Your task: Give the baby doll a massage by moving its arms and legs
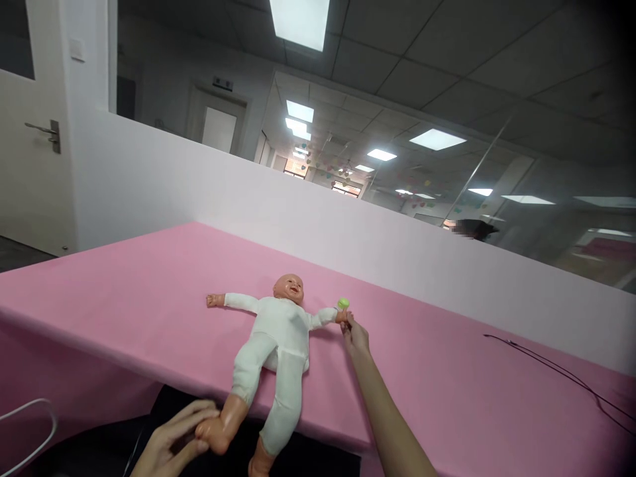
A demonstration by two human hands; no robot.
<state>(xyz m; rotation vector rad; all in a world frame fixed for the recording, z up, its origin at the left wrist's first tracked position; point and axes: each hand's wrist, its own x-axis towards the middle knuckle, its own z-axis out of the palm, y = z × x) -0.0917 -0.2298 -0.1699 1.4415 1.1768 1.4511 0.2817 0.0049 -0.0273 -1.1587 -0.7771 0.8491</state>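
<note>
A baby doll with a white cloth body lies on its back on the pink table, arms spread and legs hanging over the near edge. My left hand is closed around the doll's bare foot at the lower left, thumb below and fingers above. On the other side, my right hand pinches the doll's small hand. Just beyond those fingers shows a round light-green object; its kind cannot be made out, and part of it is hidden behind the doll's hand.
A thin black cable lies across the table's right side. A white cable loops at the lower left. Along the far edge stands a white low wall with glass above it. A door is at the left.
</note>
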